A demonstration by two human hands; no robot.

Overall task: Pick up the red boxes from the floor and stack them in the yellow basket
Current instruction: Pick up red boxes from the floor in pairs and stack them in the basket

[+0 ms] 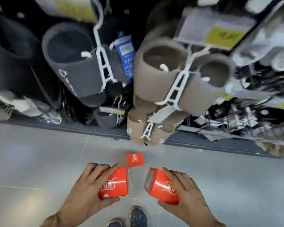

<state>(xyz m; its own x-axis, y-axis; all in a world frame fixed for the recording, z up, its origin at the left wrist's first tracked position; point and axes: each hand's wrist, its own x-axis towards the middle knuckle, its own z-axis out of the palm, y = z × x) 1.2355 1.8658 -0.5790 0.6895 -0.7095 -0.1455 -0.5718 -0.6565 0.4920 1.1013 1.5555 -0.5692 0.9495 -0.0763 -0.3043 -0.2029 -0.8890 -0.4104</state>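
Note:
My left hand grips a red box with white print, fingers over its top and thumb under its near end. My right hand holds a second red box the same way, tilted toward the first. Both boxes are lifted above the grey floor, a short gap between them. A third red box lies flat on the floor just beyond the two hands. The yellow basket is not in view.
A store rack stands ahead, hung with dark grey slippers and brown slippers on white hangers. Its dark base runs across the floor. My shoes show at the bottom edge. Yellow price tags hang above.

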